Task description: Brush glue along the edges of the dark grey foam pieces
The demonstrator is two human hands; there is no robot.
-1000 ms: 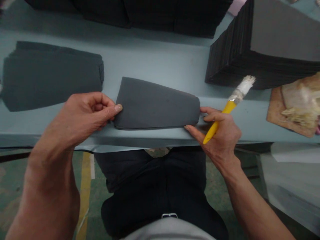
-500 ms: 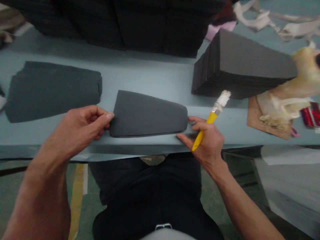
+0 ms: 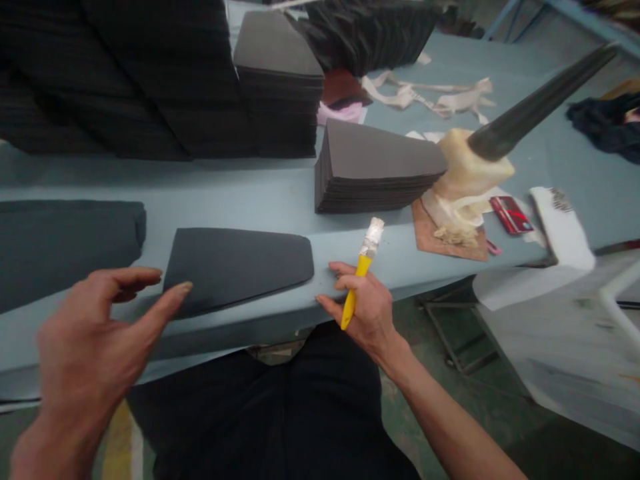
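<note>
A dark grey tapered panel (image 3: 240, 268) lies flat near the table's front edge. My left hand (image 3: 107, 330) is raised at its left end, thumb and fingers apart, holding nothing. Off the panel's right end, my right hand (image 3: 367, 310) holds a brush (image 3: 356, 287) with a yellow handle and whitish bristles pointing up; its thumb and index finger are spread. A stack of similar panels (image 3: 383, 157) stands beyond the brush. More dark panels (image 3: 65, 240) lie at the left, partly behind my left hand.
Tall dark stacks (image 3: 165, 73) stand along the back left. A yellowish container (image 3: 475, 167) with a dark cone-like piece rests on a brown board (image 3: 425, 233) at the right. Nearby are a red box (image 3: 511, 215) and pale strips (image 3: 430, 97).
The view has swung to the right. My left hand has opened and come away from the panel's left end. My right hand, still with the brush, is farther from the right end.
</note>
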